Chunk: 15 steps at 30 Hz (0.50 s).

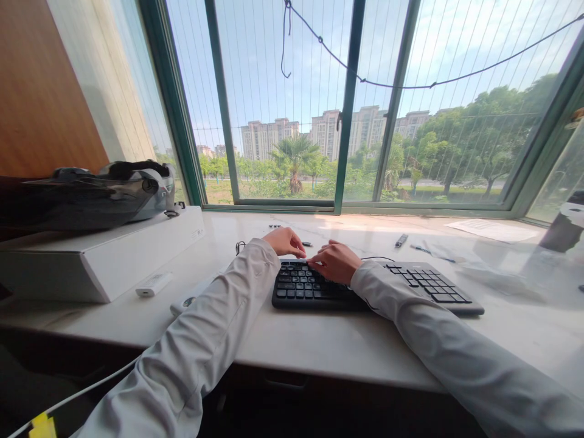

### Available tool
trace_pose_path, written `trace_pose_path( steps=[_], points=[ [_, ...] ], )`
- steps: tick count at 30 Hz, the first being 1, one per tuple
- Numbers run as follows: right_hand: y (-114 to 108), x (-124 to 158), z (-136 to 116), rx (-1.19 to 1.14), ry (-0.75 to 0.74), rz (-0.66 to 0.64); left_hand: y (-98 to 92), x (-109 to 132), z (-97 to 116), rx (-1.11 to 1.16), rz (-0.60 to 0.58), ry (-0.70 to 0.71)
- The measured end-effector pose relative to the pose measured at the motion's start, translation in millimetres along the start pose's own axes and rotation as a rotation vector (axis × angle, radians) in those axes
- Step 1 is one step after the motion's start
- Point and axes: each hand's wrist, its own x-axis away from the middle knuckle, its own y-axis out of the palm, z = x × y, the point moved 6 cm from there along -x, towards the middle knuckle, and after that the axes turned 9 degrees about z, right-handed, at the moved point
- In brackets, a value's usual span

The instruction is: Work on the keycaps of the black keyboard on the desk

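- Use the desk [319,347] as firm support below the fingers, with the keyboard [328,298] flat on it, directly under the right fingers and on the near side of the left ones.
- For careful work at the back row, probably best to steady the frame with the right palm, to press gently and straight, and not to pry sideways.
- With the left hand [286,242], bent over the back edge: thumb and forefinger curved together, almost meeting; cannot tell of anything pinched.
- With the right hand [336,261], low over the keys [296,283]: fingers partly bent, reaching toward the left tips, seemingly touching the back row; cannot tell of any grip.
- Just beyond the left fingers, notice small dark pieces [274,226]; better not to knock these.
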Motion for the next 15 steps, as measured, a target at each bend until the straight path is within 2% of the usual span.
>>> trace_pose_path(
  steps=[10, 15],
  points=[
    [0, 0, -8, 0.013, -0.045, 0.005, 10.1, -1, -5, 0.027, -0.087, -0.063],
    [-3, -3, -14, 0.045, -0.063, -0.011, 9.2, -2, 3, -0.094, -0.078, -0.089]
  ],
)
